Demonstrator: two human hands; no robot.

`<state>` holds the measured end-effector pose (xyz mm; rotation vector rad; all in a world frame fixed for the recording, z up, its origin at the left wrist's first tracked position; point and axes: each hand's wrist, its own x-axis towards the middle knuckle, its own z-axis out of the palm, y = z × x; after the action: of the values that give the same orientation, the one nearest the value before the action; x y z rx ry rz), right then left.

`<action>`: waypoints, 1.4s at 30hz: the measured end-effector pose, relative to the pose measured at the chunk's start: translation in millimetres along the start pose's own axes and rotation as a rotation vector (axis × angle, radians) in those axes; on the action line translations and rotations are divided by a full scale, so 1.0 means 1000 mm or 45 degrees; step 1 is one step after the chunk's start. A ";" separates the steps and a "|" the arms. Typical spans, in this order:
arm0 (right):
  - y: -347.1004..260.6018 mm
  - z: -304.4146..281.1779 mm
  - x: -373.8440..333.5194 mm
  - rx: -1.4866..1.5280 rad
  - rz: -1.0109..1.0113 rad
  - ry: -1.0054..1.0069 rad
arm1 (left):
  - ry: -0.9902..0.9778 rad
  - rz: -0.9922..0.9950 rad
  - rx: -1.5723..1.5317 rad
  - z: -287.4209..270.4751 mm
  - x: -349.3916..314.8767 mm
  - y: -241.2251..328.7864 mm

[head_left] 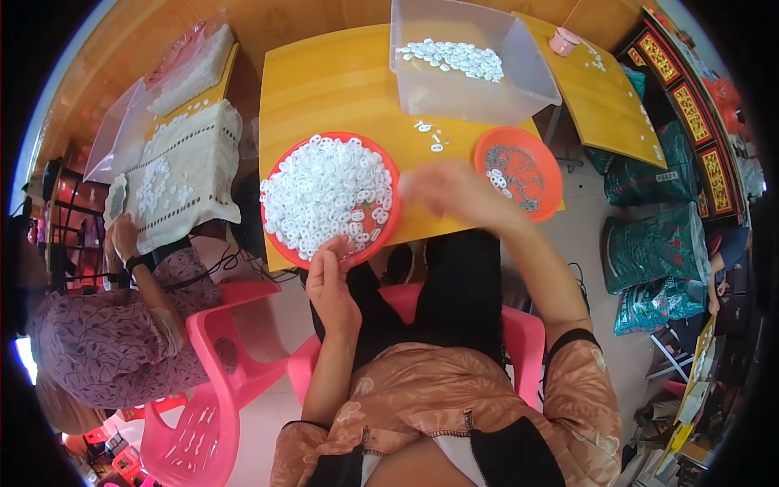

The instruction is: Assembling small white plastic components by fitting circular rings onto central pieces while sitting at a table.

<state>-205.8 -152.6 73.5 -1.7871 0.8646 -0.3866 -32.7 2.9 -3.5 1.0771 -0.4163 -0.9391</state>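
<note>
Bright, fairly even light puts small highlights on the green bags (656,250); 1 glare patch (26,362) burns white at far left. The right hand (445,193) is blurred; straight edges curve toward black corners.

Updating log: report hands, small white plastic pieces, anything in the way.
Left hand at near rim of round red basin; right hand blurred, above yellow wooden table. White pieces heaped in basin. No obstruction seen.

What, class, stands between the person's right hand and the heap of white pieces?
In this view, only the rim of the red bowl lies between the blurred right hand and the white pieces; nothing else visible does. The left hand is off that path, at the bowl's near side.
</note>
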 end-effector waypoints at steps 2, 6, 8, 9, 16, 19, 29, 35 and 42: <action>-0.021 -0.031 0.015 0.439 -0.045 0.577 | -0.012 -0.014 0.011 -0.002 -0.001 0.002; -0.032 -0.049 0.028 0.213 -0.131 0.765 | 0.000 -0.017 -0.007 -0.002 0.003 0.001; -0.017 -0.035 0.031 0.144 -0.171 0.717 | -0.005 -0.035 -0.012 -0.001 0.004 0.000; -0.003 -0.023 0.033 -0.029 -0.205 0.574 | 0.002 -0.038 -0.011 -0.002 0.004 -0.001; 0.039 0.035 0.044 -0.759 -0.340 0.318 | -0.060 -0.094 0.062 -0.007 0.006 0.003; 0.038 0.046 0.048 -0.833 -0.194 0.273 | -0.063 -0.106 0.088 -0.009 0.007 0.003; 0.042 0.062 0.061 -1.018 -0.099 0.336 | -0.097 -0.106 0.131 -0.008 0.009 0.004; 0.033 0.051 0.064 -0.899 -0.033 0.243 | -0.256 -0.046 0.317 -0.001 0.010 0.011; 0.054 0.026 0.061 -0.133 0.047 0.064 | -0.305 0.090 0.626 0.015 0.034 0.006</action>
<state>-167.6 -187.7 5.5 -1.8613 0.9666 -0.3696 -21.4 -32.0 3.4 1.3856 -0.9110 -0.9290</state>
